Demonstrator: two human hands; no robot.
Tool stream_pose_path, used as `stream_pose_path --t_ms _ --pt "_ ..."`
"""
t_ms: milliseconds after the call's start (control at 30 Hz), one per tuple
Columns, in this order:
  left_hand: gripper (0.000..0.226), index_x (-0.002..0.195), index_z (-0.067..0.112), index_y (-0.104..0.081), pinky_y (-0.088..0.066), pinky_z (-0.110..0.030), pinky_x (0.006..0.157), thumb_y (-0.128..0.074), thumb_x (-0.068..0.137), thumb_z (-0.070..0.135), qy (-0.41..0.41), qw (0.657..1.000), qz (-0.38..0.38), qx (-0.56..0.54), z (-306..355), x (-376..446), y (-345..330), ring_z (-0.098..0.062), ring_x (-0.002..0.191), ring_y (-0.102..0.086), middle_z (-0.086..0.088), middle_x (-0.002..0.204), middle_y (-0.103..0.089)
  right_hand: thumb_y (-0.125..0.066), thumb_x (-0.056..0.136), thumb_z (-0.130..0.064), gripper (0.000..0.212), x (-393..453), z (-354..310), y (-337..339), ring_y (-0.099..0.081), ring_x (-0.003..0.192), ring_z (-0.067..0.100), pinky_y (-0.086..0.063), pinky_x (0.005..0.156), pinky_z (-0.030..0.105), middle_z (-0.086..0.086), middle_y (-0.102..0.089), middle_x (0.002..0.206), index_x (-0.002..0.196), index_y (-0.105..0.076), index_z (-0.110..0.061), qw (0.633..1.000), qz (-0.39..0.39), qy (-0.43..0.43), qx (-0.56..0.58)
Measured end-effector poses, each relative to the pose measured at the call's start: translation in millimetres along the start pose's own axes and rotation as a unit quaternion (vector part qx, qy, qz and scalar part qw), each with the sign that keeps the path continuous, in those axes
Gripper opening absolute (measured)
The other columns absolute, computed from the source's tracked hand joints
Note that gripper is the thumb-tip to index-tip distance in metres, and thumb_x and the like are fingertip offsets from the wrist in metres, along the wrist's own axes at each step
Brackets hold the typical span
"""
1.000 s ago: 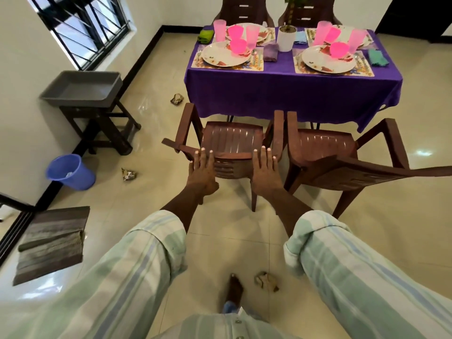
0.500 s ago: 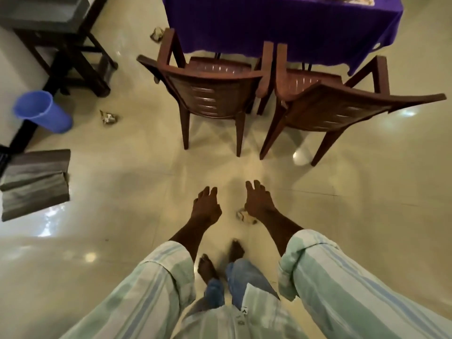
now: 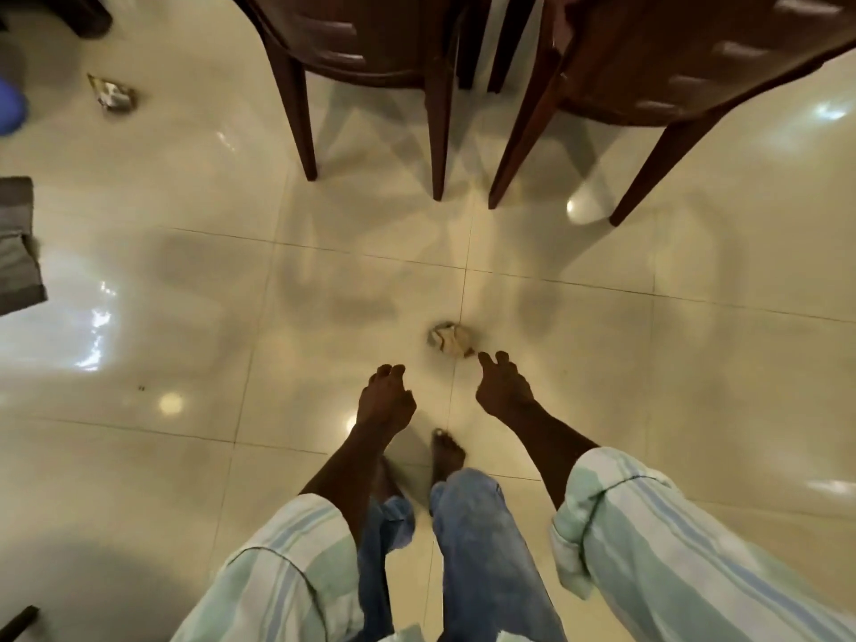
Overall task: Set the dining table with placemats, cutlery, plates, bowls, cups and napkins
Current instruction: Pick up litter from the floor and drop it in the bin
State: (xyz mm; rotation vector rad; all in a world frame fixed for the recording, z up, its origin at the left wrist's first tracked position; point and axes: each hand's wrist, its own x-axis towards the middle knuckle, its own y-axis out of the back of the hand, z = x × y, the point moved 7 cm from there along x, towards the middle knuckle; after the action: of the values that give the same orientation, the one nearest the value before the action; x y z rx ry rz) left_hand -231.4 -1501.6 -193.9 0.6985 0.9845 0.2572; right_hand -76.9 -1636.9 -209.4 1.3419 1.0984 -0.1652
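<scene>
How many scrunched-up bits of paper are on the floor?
2. One paper ball lies by the fingertips of the right hand. Another paper scrap lies far left, beside the chair. More may be hidden out of view.

- The floor (image 3: pixel 185 456) is made of big shiny cream tiles with thin dark lines between them.
- A small crumpled ball of paper (image 3: pixel 450 338) lies on the floor near the middle.
- Another crumpled bit (image 3: pixel 112 92) lies far off to the upper left.
- Two brown chairs stand on the floor at the top, the left chair (image 3: pixel 370 62) and the right chair (image 3: pixel 671 85), side by side.
- Two bare feet (image 3: pixel 445 449) stand on the tiles.
- A grey mat (image 3: pixel 18 252) lies at the left edge.
</scene>
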Motion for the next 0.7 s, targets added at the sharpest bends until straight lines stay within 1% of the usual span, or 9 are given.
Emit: stream_pose_path --t_ms 133,200,267,367,433,500,567,633,700 --pt "0.053 0.143 0.010 -0.038 -0.042 -0.041 0.099 -0.053 0.093 0.019 -0.005 1.000 -0.001 0.019 -28 81 -67 -0.030 0.131 -0.041 -0.012 0.146 -0.039 -0.052 0.093 -0.014 0.058 90 14 -66 -0.045 0.126 0.035 -0.046 0.094 0.043 0.013 -0.032 0.143 0.146 -0.031 -0.020 1.000 0.010 0.019 0.004" --pt "0.052 0.141 0.009 -0.039 -0.041 -0.041 0.099 -0.053 0.093 0.020 -0.009 1.000 0.006 0.022 -42 129 -99 -0.031 0.130 -0.041 -0.012 0.144 -0.040 -0.054 0.093 -0.018 0.059 141 18 -101 -0.042 0.127 0.035 -0.046 0.096 0.043 0.014 -0.029 0.147 0.147 -0.030 -0.022 0.999 0.011 0.032 0.003" --pt "0.051 0.140 0.010 -0.039 -0.042 -0.042 0.100 -0.054 0.092 0.020 -0.016 0.999 0.017 0.026 -57 180 -131 -0.031 0.129 -0.042 -0.012 0.142 -0.041 -0.057 0.094 -0.024 0.064 194 21 -140 -0.035 0.134 0.036 -0.044 0.100 0.046 0.015 -0.019 0.153 0.150 -0.028 -0.025 0.999 0.014 0.043 -0.003" --pt "0.054 0.142 0.010 -0.037 -0.042 -0.044 0.100 -0.054 0.091 0.019 -0.026 0.999 0.033 0.026 -77 248 -168 -0.032 0.128 -0.042 -0.012 0.143 -0.041 -0.065 0.090 -0.037 0.075 263 23 -191 -0.016 0.143 0.037 -0.038 0.104 0.053 0.013 0.000 0.160 0.152 -0.023 -0.032 0.998 0.023 0.055 -0.015" --pt "0.055 0.142 0.009 -0.037 -0.042 -0.044 0.100 -0.054 0.090 0.018 -0.036 0.998 0.043 0.033 -93 287 -190 -0.033 0.127 -0.043 -0.013 0.141 -0.041 -0.068 0.088 -0.036 0.078 300 24 -220 -0.007 0.146 0.038 -0.036 0.104 0.059 0.011 0.006 0.160 0.151 -0.024 -0.037 0.997 0.032 0.065 -0.028" --pt "0.055 0.141 0.009 -0.038 -0.043 -0.043 0.099 -0.054 0.089 0.017 -0.039 0.997 0.049 0.037 -106 312 -202 -0.033 0.126 -0.043 -0.014 0.139 -0.043 -0.064 0.090 -0.026 0.066 322 26 -241 -0.004 0.145 0.042 -0.037 0.101 0.062 0.013 0.002 0.159 0.147 -0.032 -0.034 0.995 0.037 0.074 -0.049" --pt "0.055 0.141 0.008 -0.039 -0.044 -0.044 0.098 -0.054 0.088 0.016 -0.046 0.996 0.057 0.041 -115 329 -209 -0.033 0.125 -0.044 -0.014 0.138 -0.043 -0.052 0.093 -0.017 0.047 337 29 -252 -0.009 0.143 0.044 -0.042 0.099 0.059 0.016 -0.010 0.156 0.139 -0.045 -0.025 0.992 0.063 0.075 -0.078" --pt "0.054 0.140 0.008 -0.040 -0.044 -0.044 0.098 -0.053 0.088 0.015 -0.047 0.996 0.064 0.039 -121 338 -207 -0.034 0.124 -0.045 -0.014 0.137 -0.044 -0.048 0.093 -0.012 0.041 345 29 -247 -0.020 0.138 0.042 -0.049 0.094 0.051 0.016 -0.024 0.150 0.134 -0.051 -0.018 0.990 0.083 0.065 -0.097" --pt "0.052 0.139 0.008 -0.041 -0.044 -0.043 0.097 -0.052 0.088 0.013 -0.044 0.996 0.070 0.032 -123 332 -196 -0.034 0.123 -0.045 -0.014 0.137 -0.045 -0.048 0.093 -0.007 0.041 342 23 -236 -0.027 0.134 0.038 -0.052 0.089 0.045 0.014 -0.032 0.144 0.133 -0.053 -0.013 0.991 0.074 0.064 -0.093"
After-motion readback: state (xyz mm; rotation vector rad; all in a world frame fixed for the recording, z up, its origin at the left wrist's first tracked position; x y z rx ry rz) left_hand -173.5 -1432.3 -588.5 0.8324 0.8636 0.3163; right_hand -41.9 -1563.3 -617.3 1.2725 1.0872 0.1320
